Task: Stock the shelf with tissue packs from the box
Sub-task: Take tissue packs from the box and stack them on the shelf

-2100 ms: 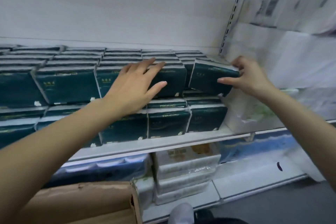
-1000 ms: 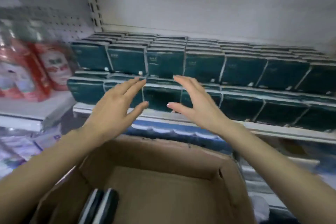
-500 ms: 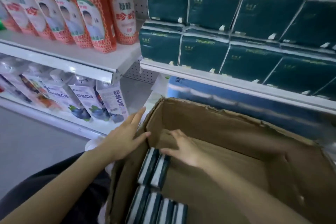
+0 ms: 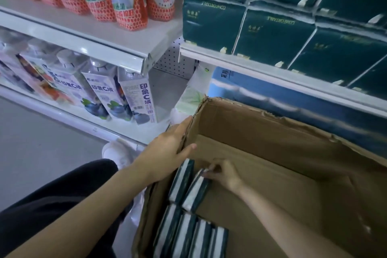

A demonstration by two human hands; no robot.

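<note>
A brown cardboard box [image 4: 272, 132] stands open below me, with several dark green tissue packs [image 4: 188, 234] on edge along its left side. My right hand [image 4: 224, 174] is down inside the box, its fingers curled on the top end of one tilted tissue pack [image 4: 195, 193]. My left hand [image 4: 167, 150] rests on the box's left wall near the corner, fingers straight outside it and thumb inside. The white shelf [image 4: 272, 73] at upper right carries two layers of the same green packs [image 4: 272, 35].
Left of the tissue shelf, red-patterned bottles [image 4: 129, 2] stand on an upper white shelf and blueberry drink cartons [image 4: 138, 98] on the one below. Blue wrapped goods [image 4: 293, 100] lie under the tissue shelf. Grey floor [image 4: 31, 153] and my dark trouser leg are at left.
My hands left the shelf and came down to the box. Since half a second ago my right hand has curled onto one pack and tipped it rightwards; my left hand stays on the box wall.
</note>
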